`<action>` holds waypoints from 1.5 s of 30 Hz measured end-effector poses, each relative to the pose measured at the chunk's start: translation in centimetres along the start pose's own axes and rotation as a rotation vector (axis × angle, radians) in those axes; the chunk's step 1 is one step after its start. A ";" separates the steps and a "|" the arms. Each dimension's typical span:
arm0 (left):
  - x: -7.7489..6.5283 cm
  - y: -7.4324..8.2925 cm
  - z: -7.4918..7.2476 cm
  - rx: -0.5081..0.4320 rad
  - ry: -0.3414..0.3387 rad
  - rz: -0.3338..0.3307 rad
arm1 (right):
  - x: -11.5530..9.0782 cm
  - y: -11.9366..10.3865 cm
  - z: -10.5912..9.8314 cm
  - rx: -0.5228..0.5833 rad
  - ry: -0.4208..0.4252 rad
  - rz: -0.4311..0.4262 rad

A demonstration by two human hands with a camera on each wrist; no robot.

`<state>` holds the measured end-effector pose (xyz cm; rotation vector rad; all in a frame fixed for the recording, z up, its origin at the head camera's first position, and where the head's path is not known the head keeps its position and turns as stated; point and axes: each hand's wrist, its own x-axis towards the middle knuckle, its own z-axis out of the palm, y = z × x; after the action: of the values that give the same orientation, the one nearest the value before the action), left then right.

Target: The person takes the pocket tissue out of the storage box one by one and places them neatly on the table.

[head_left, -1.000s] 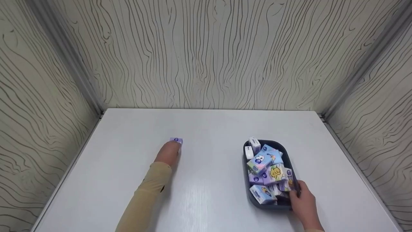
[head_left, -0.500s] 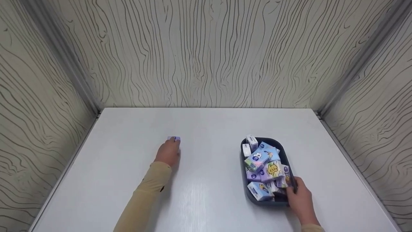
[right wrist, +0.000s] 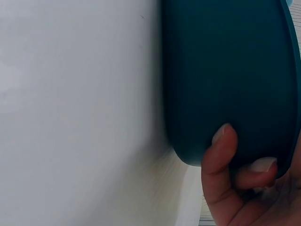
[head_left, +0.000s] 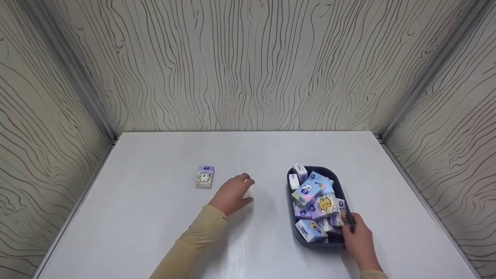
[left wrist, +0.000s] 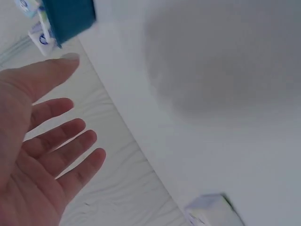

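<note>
A small lilac pack of pocket tissues (head_left: 204, 177) with a white cartoon figure lies on the white table, left of the middle. To its right, over the table, is my left hand (head_left: 231, 193), fingers loosely bent and apart, holding nothing. The left wrist view shows the palm (left wrist: 37, 174) bare, with the pack (left wrist: 212, 210) at the lower edge. My right hand (head_left: 360, 241) grips the near right rim of a dark blue-green plastic basket (head_left: 310, 245); in the right wrist view its fingers (right wrist: 218, 165) lie against the outer wall.
The basket holds several cartoon-printed tissue packs, such as a blue one (head_left: 308, 192) and a yellow-figured one (head_left: 324, 205). Two white-ended packs stand at its far left corner, one above the rim. Wood-patterned panels (head_left: 240, 77) enclose the table's back and sides.
My left hand has come off the lilac tissue pack and moved right towards the basket, leaving the pack in full view. The right hand keeps its grip on the rim; the view shifts slightly.
</note>
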<state>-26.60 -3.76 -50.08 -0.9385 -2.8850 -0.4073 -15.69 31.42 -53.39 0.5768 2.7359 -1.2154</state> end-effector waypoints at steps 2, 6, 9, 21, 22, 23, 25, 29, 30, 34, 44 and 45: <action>0.3 2.1 -0.1 0.019 -0.021 0.054 | 0.0 0.0 0.1 0.000 0.003 -0.003; 0.5 6.1 -0.2 0.032 -0.055 0.172 | 0.0 0.0 0.2 0.007 0.000 -0.004; 0.3 8.7 -0.1 0.023 -0.065 0.285 | -0.1 0.0 0.3 0.016 -0.004 0.005; -0.5 14.0 1.8 0.193 -0.117 0.519 | -0.3 0.1 0.5 0.005 0.025 -0.021; -0.6 14.1 2.0 0.196 -0.126 0.523 | -0.3 0.1 0.5 0.008 0.024 -0.020; -0.6 14.2 2.1 0.196 -0.134 0.526 | -0.3 0.1 0.5 0.012 0.023 -0.017; -0.6 14.5 2.5 0.197 -0.143 0.528 | -0.4 0.1 0.4 0.020 0.018 -0.011; -0.6 14.7 2.9 0.222 -0.122 0.535 | -0.3 0.1 0.2 0.035 0.013 0.000; -0.7 14.7 3.0 0.231 -0.113 0.537 | -0.3 0.1 0.1 0.037 0.013 0.001; -0.7 14.7 2.9 0.258 -0.097 0.541 | -0.2 0.0 0.1 0.035 0.014 0.005; -0.7 14.5 2.7 0.227 -0.123 0.537 | -0.2 0.0 0.1 0.029 0.004 0.021; -0.7 14.5 2.7 0.229 -0.125 0.539 | -0.3 0.0 0.1 0.025 0.006 0.016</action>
<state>-17.50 7.87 -49.50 -1.6636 -2.5455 0.0259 -15.45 31.26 -53.44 0.6045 2.7188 -1.2481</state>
